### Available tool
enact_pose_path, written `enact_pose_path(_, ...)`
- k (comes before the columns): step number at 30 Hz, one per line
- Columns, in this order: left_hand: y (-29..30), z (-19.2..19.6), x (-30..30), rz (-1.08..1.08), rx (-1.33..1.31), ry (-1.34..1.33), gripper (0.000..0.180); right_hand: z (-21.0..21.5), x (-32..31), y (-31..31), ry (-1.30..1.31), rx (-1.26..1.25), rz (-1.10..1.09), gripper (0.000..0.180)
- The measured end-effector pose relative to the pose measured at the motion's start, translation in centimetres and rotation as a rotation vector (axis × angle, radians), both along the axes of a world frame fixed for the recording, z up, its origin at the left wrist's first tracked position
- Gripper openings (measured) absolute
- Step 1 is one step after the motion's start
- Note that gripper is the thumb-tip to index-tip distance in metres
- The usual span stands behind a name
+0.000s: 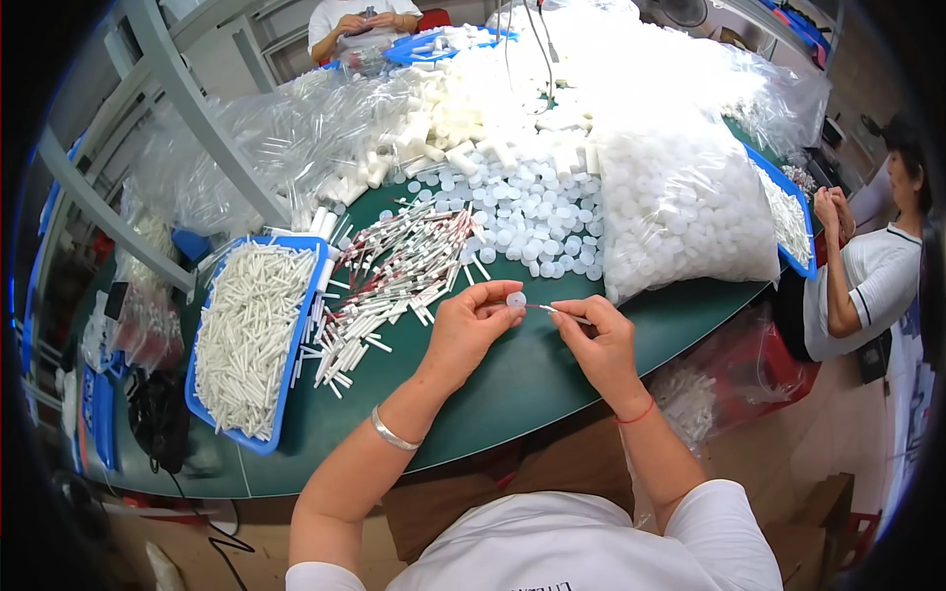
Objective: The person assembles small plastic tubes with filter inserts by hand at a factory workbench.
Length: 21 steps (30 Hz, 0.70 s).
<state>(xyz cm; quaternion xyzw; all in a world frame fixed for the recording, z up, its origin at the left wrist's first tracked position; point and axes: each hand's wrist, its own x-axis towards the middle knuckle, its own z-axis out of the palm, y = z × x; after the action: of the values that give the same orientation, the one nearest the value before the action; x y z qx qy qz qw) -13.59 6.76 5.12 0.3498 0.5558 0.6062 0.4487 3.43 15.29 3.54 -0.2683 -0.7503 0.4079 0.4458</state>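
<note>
Above the near part of the green table, my left hand [467, 329] pinches a round translucent plastic cap [515, 299] between thumb and fingertips. My right hand [603, 347] is closed on a thin white stick [572, 317], whose slim reddish tip points left at the cap. Tip and cap appear to meet, but whether the tip sits inside is too small to tell. Just beyond my hands lie a heap of similar white-and-red sticks [404, 258] and a spread of loose translucent caps [537, 222].
On the left stands a blue tray [278, 445] of short white tubes. A bulging clear bag of caps [685, 212] lies at the right, with white foam-like cylinders [448, 128] behind. Grey metal bars [212, 128] rise at the left. Co-workers sit at the right and far side.
</note>
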Motion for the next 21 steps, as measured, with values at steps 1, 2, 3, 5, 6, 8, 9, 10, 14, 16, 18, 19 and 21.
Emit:
enact_pose_path(1, -0.1, 0.0, 0.0, 0.0, -0.001, -0.002, 0.032, -0.1, 0.0, 0.0, -0.002, -0.001, 0.0, 0.009)
enact_pose_path(2, -0.2, 0.1, 0.1, -0.004, -0.011, 0.001, 0.032, -0.1, 0.0, 0.1, -0.007, 0.006, -0.003, 0.008)
enact_pose_path(3, -0.2, 0.2, 0.2, -0.009, -0.022, 0.005, 0.033, -0.2, 0.0, 0.1, -0.012, 0.012, -0.005, 0.008)
enact_pose_path(5, -0.4, 0.2, 0.3, -0.003, -0.008, -0.013, 0.032, -0.2, 0.0, 0.1, -0.001, -0.011, -0.009, 0.008)
enact_pose_path(6, -0.5, 0.2, 0.4, 0.003, 0.009, -0.028, 0.031, -0.1, 0.0, 0.0, 0.013, -0.031, -0.012, 0.008)
enact_pose_path(8, -0.7, 0.3, 0.4, 0.003, 0.001, -0.021, 0.031, 0.2, 0.0, -0.1, 0.001, -0.029, -0.014, 0.008)
enact_pose_path(9, -0.7, 0.3, 0.4, 0.001, -0.007, -0.015, 0.031, 0.2, 0.0, 0.0, -0.011, -0.027, -0.017, 0.007)
enact_pose_path(10, -0.7, 0.3, 0.3, 0.002, -0.008, -0.016, 0.031, 0.1, -0.1, 0.0, -0.012, -0.029, -0.017, 0.007)
enact_pose_path(14, -0.5, -0.4, 0.5, 0.011, 0.025, 0.085, 0.032, -0.1, 0.1, 0.2, -0.009, -0.015, -0.023, 0.008)
enact_pose_path(16, -0.6, -0.5, 0.5, 0.038, 0.068, 0.105, 0.031, 0.1, 0.2, 0.1, -0.022, 0.001, -0.025, 0.009)
enact_pose_path(18, -0.8, -0.5, 0.3, -0.01, 0.012, 0.136, 0.028, 0.7, 0.3, -0.1, -0.043, 0.064, -0.014, 0.01)
enact_pose_path(19, -0.8, -0.3, 0.1, -0.009, 0.011, 0.135, 0.028, 1.0, 0.3, -0.1, -0.043, 0.063, -0.013, 0.01)
enact_pose_path(21, -0.9, 0.1, 0.0, -0.089, -0.052, -0.018, 0.028, 1.4, 0.3, -0.2, -0.081, 0.12, 0.036, 0.01)
